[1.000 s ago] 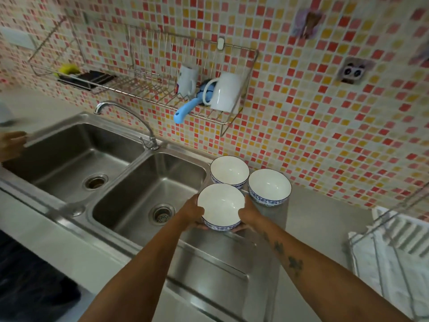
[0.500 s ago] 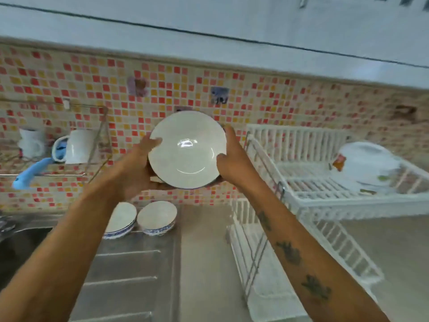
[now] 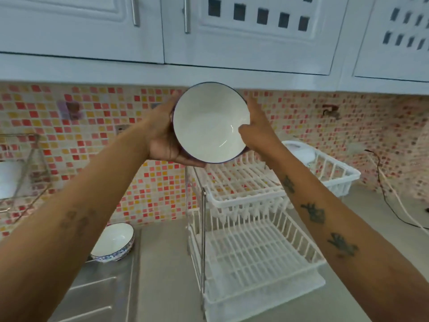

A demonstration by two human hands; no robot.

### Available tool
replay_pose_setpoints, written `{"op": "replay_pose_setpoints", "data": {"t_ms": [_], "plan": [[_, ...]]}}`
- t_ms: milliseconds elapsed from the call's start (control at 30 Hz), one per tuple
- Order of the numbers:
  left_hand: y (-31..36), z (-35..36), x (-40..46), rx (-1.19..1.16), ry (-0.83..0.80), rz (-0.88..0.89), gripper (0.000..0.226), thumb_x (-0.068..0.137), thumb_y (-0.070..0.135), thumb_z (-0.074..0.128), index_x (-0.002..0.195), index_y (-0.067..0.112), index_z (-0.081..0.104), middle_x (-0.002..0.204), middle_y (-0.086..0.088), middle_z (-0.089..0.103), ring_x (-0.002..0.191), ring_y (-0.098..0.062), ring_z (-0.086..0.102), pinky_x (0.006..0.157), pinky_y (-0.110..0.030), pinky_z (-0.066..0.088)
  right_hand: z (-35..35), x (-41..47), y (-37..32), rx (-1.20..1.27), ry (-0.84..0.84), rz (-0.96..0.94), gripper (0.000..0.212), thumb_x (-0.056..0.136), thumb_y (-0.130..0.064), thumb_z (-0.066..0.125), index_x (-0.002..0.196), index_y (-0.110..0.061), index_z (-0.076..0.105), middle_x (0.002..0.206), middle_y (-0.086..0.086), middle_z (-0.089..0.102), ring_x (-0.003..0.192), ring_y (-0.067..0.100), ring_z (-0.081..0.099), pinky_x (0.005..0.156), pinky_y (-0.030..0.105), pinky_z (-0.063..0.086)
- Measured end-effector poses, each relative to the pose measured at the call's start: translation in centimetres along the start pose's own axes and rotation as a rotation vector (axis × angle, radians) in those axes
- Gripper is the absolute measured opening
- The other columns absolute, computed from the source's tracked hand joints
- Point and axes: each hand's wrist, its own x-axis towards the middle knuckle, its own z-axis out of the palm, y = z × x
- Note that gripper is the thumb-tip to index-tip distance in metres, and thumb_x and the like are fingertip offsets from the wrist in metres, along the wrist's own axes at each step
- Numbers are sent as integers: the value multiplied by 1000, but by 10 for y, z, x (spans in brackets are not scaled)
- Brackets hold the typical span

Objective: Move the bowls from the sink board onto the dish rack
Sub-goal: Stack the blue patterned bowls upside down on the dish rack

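Both hands, left hand [image 3: 162,142] and right hand [image 3: 257,133], clasp a white blue-rimmed ceramic bowl [image 3: 210,122], fingers wrapped around its sides. It is held above the white two-tier plastic dish rack [image 3: 250,242]. Another white bowl with blue-patterned outside [image 3: 115,241] sits on the steel sink board [image 3: 97,289].

Grey countertop [image 3: 162,263] along a mosaic-tiled wall. Steel sink board [image 3: 97,296] at left, carrying one blue-patterned white bowl [image 3: 114,242]. White two-tier dish rack [image 3: 255,252] standing just right of it. Cables [image 3: 394,212] trailing at far right.
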Motion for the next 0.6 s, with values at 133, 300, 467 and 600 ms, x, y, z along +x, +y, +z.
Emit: {"op": "replay_pose_setpoints", "data": {"t_ms": [133,300,467,600], "plan": [[-7,27,12,-121,28,-24,66,74,73,51,122,29,61,134,-15,58,117,-43,58,93,-63,47,-9,17,25,24,-34,23,50,99,-13,38,146,-28,30,129,-4,45,111,15,47,81,28,47],[-23,39,39,-111,221,59,67,81,72,47,125,23,56,124,-15,57,111,-41,59,89,-64,50,-29,45,39,220,-241,406,74,93,-67,4,138,-25,46,125,11,56,104,29,60,80,42,53],[-35,53,61,323,445,188,57,84,65,52,125,24,48,111,-7,60,89,-30,66,69,-55,60,-41,69,72,325,-489,777,96,79,-83,14,131,-10,48,132,24,52,111,47,60,87,54,55],[-52,63,71,733,480,395,63,80,57,65,128,24,40,110,1,62,89,-18,65,70,-33,56,-43,72,93,242,-632,861,82,83,-76,34,107,-2,61,107,21,57,88,42,63,76,56,56]]}}
